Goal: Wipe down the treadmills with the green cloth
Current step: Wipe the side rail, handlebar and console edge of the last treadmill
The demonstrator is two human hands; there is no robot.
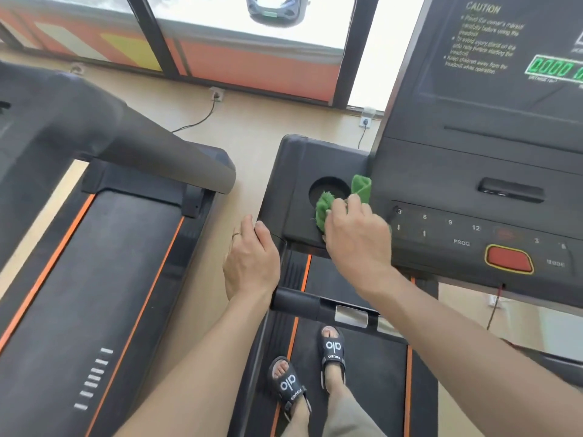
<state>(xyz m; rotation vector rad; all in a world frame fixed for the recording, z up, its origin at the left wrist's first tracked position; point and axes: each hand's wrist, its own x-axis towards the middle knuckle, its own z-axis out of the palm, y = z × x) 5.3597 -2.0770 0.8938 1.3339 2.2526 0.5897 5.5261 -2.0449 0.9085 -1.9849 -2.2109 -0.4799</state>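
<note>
The person stands on the belt (353,367) of the right-hand treadmill (441,171) in black sandals (332,351), facing its console. The right hand (358,238) presses a bunched green cloth (328,206) against the console's left wing (293,197), fingers curled over the cloth so that it is held between them and the plastic; part of the cloth laps over the near rim of the round cup holder (328,189), and another fold sticks up beside the base of the display panel (492,58). The left hand (250,260) holds the outer left edge of that same wing, thumb on top and fingers wrapped round the side, a ring (236,234) showing on one finger. Just right of the cloth sit the numbered speed keys (438,225) and the red stop button (508,259), with green digits lit on the display above. A black handlebar (303,302) crosses below the wrists. A second treadmill (94,279) with orange stripes stands well apart to the left, with tan floor (239,146) between the two. Power cords (202,119) run to wall sockets under the window.
</note>
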